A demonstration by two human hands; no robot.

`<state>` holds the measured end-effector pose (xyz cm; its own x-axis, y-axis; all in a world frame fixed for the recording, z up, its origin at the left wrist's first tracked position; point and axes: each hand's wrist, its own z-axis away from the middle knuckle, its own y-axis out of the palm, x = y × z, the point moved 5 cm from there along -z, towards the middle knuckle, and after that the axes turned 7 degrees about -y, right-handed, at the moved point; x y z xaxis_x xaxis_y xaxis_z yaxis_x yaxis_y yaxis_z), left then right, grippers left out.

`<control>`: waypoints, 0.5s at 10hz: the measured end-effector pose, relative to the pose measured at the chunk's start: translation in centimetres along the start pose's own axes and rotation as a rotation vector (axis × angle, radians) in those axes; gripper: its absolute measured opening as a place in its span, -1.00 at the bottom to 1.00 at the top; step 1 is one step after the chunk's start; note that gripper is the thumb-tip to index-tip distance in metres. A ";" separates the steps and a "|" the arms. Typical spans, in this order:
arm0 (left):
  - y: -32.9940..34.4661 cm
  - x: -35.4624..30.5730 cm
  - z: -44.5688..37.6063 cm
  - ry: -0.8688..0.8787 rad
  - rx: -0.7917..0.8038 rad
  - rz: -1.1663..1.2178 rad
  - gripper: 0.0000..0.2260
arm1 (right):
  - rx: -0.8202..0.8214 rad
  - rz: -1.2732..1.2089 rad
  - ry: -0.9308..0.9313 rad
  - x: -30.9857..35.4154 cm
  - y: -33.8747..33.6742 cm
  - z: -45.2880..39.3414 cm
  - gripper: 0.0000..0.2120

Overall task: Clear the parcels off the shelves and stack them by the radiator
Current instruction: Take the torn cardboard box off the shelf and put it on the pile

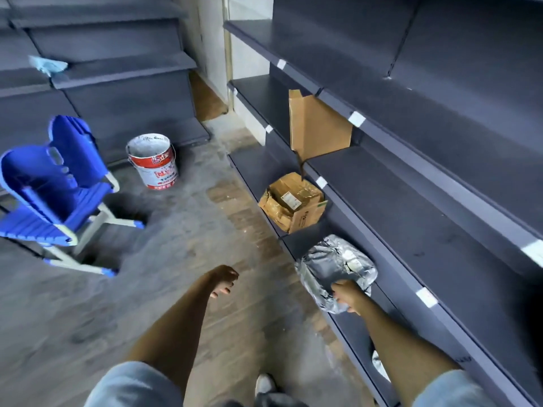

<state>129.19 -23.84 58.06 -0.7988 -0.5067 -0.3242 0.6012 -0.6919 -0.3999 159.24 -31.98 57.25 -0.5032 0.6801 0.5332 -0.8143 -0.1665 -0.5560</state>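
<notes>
Dark shelving point(411, 183) on the right: its lowest shelf carries a silver foil parcel point(332, 259) and a crumpled cardboard parcel point(293, 201); an open carton point(317, 124) stands one tier higher. The floor point(191, 230) bears a paint bucket point(154, 163) and apparently two stacked blue chairs point(55, 186).

Dark shelving point(411, 183), blue chairs point(55, 183), grey floor point(188, 248)

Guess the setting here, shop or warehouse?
Probably a stripped-out shop or parcel depot: long dark shelves with price-tag strips, mostly bare, a few parcels, a paint bucket on the dusty floor.
</notes>
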 end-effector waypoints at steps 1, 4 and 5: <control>-3.9 -1.7 -2.7 -0.002 0.026 0.070 -0.69 | 0.037 0.012 0.002 4.4 0.5 -4.1 -0.70; -17.4 -6.3 -16.5 -0.089 0.052 0.177 -0.68 | 0.143 0.113 0.010 18.1 4.5 -20.4 -0.79; -22.3 -8.4 -21.8 -0.118 0.049 0.178 -0.69 | 0.111 0.091 0.078 21.8 5.0 -25.6 -0.72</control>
<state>122.96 7.06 51.00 -0.6792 -0.6778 -0.2817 0.7332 -0.6089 -0.3026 151.63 0.28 49.81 -0.5558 0.7114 0.4302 -0.7956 -0.3050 -0.5235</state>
